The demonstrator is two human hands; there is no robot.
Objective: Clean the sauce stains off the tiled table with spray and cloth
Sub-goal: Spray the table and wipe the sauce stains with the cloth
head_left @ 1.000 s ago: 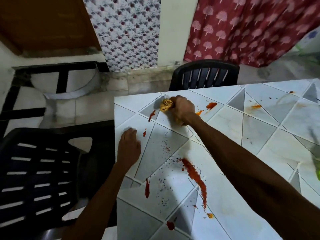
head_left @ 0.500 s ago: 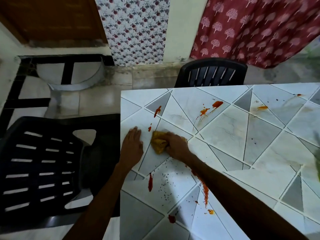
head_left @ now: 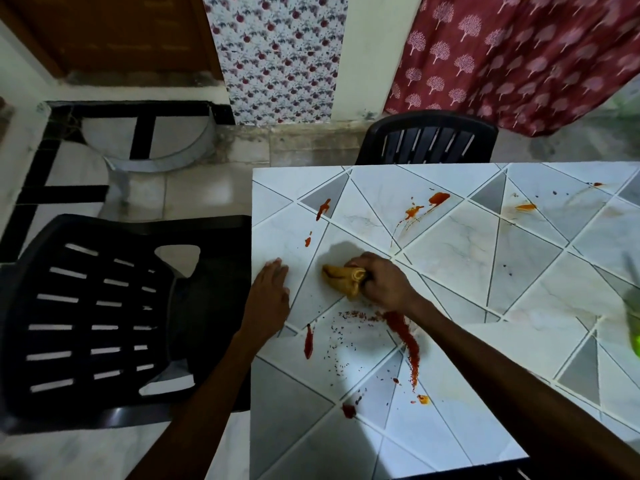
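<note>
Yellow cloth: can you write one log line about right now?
right hand: grips yellow cloth on tiled table | left hand: flat on table | sauce streak: not yet wiped

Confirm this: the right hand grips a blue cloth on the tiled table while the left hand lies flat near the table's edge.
Not quite: the cloth is yellow-orange, not blue, as the head view shows. The rest holds: the right hand grips it on the tiled table, and the left hand lies flat near the table's edge.
</note>
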